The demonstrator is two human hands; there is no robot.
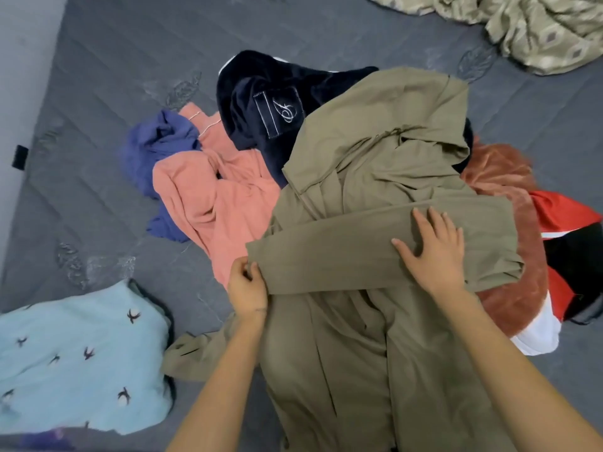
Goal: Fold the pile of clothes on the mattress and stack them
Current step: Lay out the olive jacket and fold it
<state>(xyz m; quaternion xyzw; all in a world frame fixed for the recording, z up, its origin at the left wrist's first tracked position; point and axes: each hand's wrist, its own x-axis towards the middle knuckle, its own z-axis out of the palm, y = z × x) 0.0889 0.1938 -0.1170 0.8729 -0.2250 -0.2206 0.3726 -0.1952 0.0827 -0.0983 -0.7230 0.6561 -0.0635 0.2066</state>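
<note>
Olive garment: lay spread nearest the person on the mattress, one sleeve folded across it.
Left hand: fingers curled, pinching the sleeve's cuff end.
Right hand: fingers straight and spread, pressed flat on the sleeve.
Pile: pink top, blue cloth and navy garment lay beyond; rust fleece and red-black-white garment at right (both partly buried under the olive).
Around: bird-print cloth at near left; patterned blanket at the far right corner.

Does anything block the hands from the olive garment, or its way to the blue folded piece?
Nothing visible. The left hand pinches the olive garment by its sleeve end; the right hand lies flat on it. Only bare mattress shows between it and the blue piece.
</note>
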